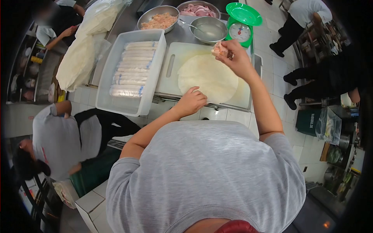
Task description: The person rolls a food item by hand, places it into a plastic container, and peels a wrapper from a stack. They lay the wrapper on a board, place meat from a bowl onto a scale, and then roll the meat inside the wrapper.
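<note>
A round, pale wrapper sheet (208,77) lies flat on the white cutting board (175,54). My right hand (235,58) is raised over its far right side, fingers closed round a lump of pinkish-orange filling (220,50). At the near left edge of the sheet rests my left hand (191,103), its fingers loosely bent and apart, holding nothing. A metal bowl of similar chopped filling (159,21) stands at the back left. Just beyond the board, another bowl (208,29) contains pale liquid and a spoon (190,25).
Left of the board, a translucent plastic bin (101,91) contains several wrapped rolls (134,66). A green scale (239,31) stands at the back right, near a bowl of pink meat slices (198,10). Plastic-covered pale sheets (83,54) lie far left. Other people stand on both sides.
</note>
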{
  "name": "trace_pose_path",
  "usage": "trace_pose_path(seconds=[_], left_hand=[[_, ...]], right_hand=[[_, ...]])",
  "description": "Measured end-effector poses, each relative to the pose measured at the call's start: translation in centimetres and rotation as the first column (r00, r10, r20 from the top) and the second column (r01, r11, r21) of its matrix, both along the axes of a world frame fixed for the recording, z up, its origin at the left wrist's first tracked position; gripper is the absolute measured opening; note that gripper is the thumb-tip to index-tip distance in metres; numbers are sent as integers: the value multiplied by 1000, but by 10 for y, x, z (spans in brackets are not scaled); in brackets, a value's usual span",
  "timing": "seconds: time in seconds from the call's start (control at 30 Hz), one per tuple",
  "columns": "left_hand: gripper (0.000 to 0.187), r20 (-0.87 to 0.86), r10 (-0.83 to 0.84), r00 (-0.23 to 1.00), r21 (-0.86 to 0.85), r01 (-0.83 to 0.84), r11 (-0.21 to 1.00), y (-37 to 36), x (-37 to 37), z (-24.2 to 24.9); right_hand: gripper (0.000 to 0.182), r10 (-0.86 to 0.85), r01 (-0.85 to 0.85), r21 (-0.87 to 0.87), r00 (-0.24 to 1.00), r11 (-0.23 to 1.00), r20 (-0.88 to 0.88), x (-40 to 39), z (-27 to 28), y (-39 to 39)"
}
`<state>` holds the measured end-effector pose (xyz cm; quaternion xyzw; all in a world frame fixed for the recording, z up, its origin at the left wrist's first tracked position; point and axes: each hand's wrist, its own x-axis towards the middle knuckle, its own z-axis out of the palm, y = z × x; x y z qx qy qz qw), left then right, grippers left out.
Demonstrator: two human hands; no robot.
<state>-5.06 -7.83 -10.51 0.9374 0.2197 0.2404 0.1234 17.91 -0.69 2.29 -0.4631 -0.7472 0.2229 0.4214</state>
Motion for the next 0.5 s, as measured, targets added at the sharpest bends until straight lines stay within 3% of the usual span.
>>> trace_pose_path(seconds=[0.03, 0.13, 0.23, 0.33, 0.37, 0.5], left_hand=[[11, -3, -11, 1000, 15, 11, 1000, -1, -1, 1], [14, -2, -37, 999, 43, 37, 998, -1, -2, 6], [23, 32, -16, 999, -63, 18, 998, -4, -4, 21], [40, 143, 172, 975, -75, -163, 984, 11, -12, 23], [47, 192, 253, 948, -63, -246, 967, 19, -13, 22], [68, 202, 274, 940, -164, -244, 956, 63, -5, 29]], right_hand=[[46, 2, -2, 69, 1000, 998, 5, -6, -5, -2], [41, -45, -8, 216, 970, 976, 239, -28, -44, -14], [41, 145, -132, -61, 891, 989, 431, -36, -79, -31], [41, -39, -50, 214, 920, 976, 391, -35, -99, -33], [40, -14, -84, 211, 907, 974, 422, -37, -107, -34], [36, 40, -180, 241, 870, 954, 492, -43, -127, -41]])
